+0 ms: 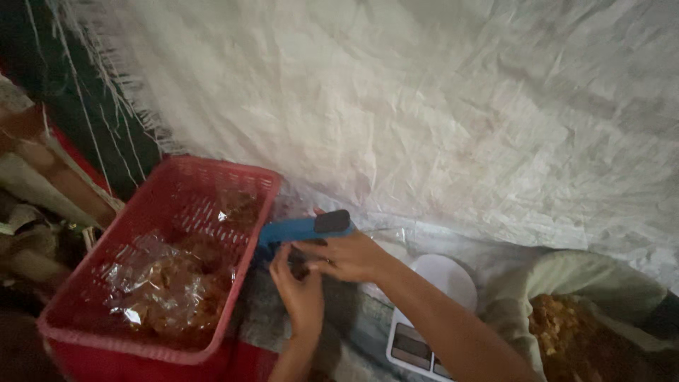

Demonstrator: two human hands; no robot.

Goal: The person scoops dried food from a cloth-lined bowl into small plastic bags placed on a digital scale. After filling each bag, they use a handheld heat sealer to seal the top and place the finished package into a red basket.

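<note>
Here, both hands' fingers pinch the blue sealer (304,228), lying crosswise, pointing left-right.

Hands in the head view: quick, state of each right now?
Left hand: fingers curled around something small and dark; cannot tell what.
Right hand: resting on the blue tool.

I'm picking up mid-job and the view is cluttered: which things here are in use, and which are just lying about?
In use:
- blue tool, under the right hand
- small dark thing, hard to make out, pinched by the left hand

Lying about:
- red basket with clear filled bags
- white scale
- open sack of brown pieces
- white woven sheet
</note>
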